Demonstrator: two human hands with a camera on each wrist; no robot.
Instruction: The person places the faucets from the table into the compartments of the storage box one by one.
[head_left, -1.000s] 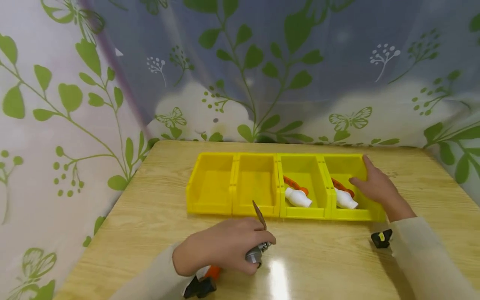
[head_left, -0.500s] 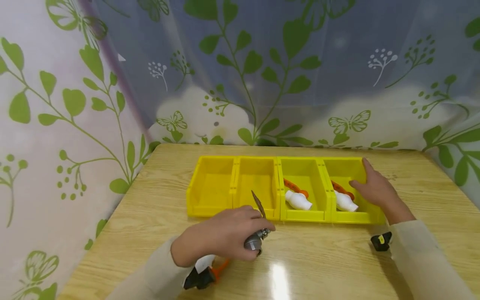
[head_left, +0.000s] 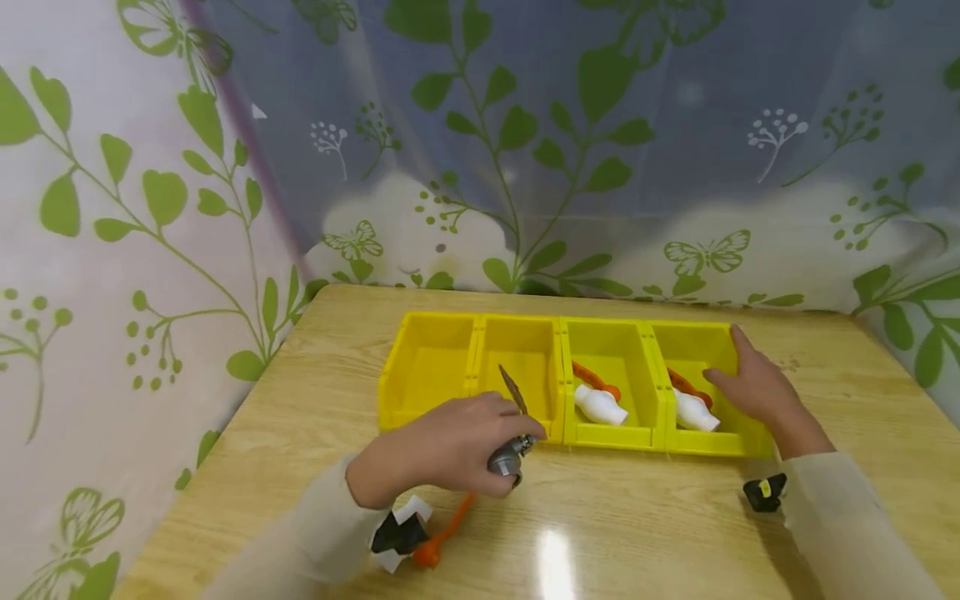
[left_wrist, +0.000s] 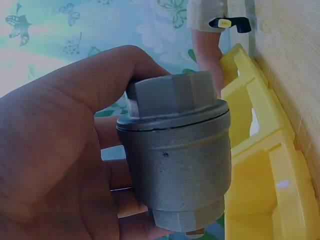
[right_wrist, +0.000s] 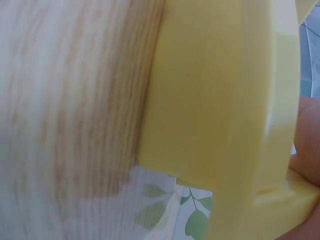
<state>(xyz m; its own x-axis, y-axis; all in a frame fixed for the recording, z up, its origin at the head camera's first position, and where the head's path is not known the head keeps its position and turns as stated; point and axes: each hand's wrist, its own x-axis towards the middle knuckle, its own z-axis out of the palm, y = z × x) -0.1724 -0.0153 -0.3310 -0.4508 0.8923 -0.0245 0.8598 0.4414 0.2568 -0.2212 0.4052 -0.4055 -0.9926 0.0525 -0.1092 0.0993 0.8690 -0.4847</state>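
My left hand (head_left: 457, 442) holds a grey metal pipe valve (left_wrist: 175, 155), its fingers and thumb curled around the hex-ended body. A thin brownish lever (head_left: 513, 388) juts from the valve toward the second yellow bin (head_left: 519, 350) from the left, above the table. At the far right, my right hand (head_left: 761, 387) grips the outer wall of the rightmost yellow bin (head_left: 716, 442), thumb on the inner side. That bin contains a white bulged fitting (head_left: 696, 412) and an orange piece (head_left: 690, 387). A similar white fitting (head_left: 600, 406) and orange piece (head_left: 596, 382) lie in the bin beside it.
The yellow bins stand in a joined row on the wood-grain table (head_left: 630, 533). Under my left wrist lies an orange stick-like thing (head_left: 442, 537) with a round end, partly hidden. A leaf-patterned curtain (head_left: 480, 150) hangs behind the table.
My left hand has moved forward toward the bins with the valve in it, uncovering more of the orange thing below the wrist. My right hand stays on the rightmost bin.
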